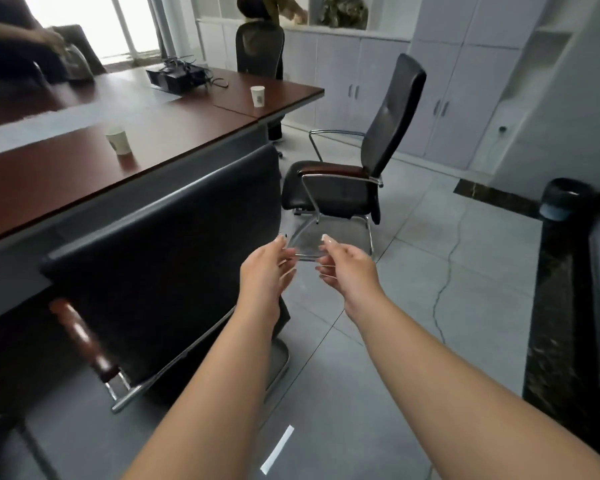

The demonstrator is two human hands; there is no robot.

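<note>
Left hand [264,271] and right hand [350,268], fingers curled, pinching opposite edges of thin clear plastic sheet [303,244] in mid-air, beside black chair back [174,244], over grey tiled floor [430,271]. Probably light, slick, slightly bendy; safest gripped by edges.

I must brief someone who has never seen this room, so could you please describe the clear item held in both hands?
Find the long red-brown table, then the black chair at its near edge. Right of that chair's backrest, the left hand and right hand hold a flat clear piece between them. Unlike everything around it, it is see-through: the grey floor shows through.
</note>
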